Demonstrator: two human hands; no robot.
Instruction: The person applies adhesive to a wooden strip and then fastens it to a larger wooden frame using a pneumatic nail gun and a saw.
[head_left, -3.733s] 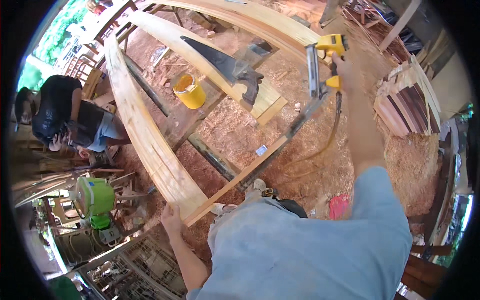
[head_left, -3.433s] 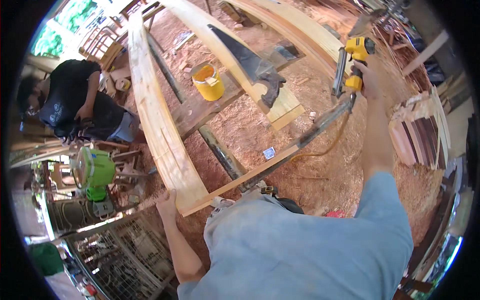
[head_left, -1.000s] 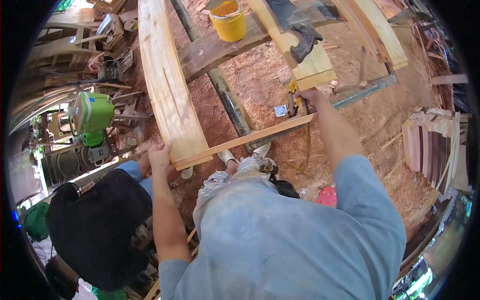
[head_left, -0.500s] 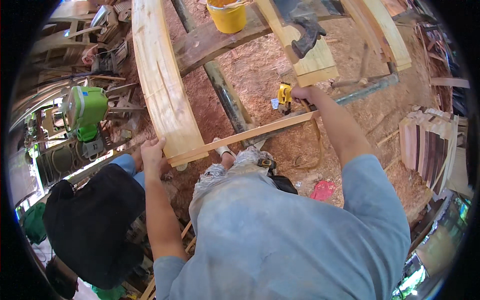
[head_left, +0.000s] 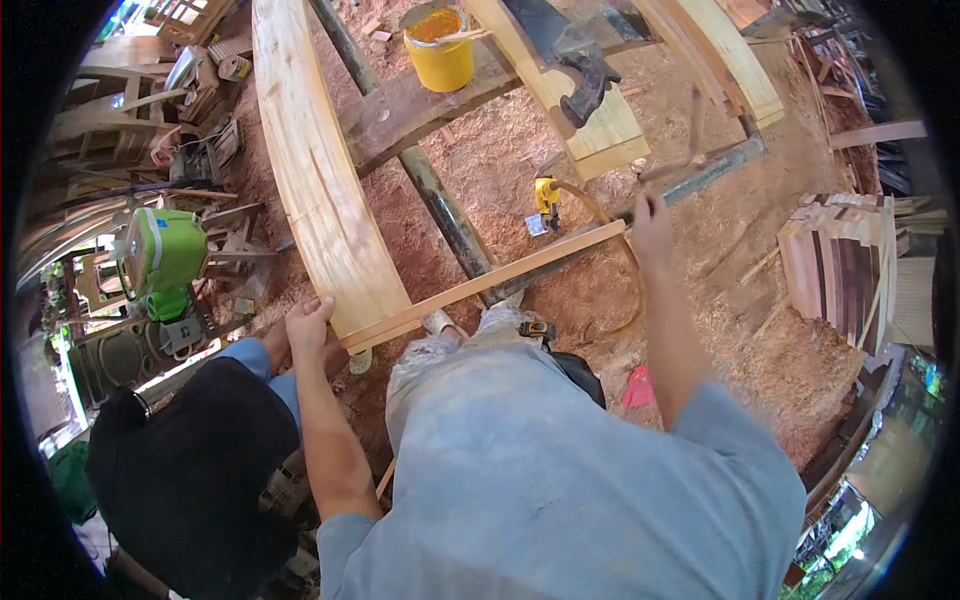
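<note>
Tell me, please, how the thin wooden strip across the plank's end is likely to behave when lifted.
The wooden strip would probably feel light, being so narrow. It looks fairly stiff, running straight past the plank without visible sag. Held at one end, it may swing, given its length.

Woodworking workshop, indicated by: wood shavings; long plank, upper left; 1 handsaw, upper centre; stacked boards, right.

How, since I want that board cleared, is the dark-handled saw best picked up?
Probably by its dark handle, coming from the near side: the handle lies toward the near end of the board, while the blade points away.
</note>
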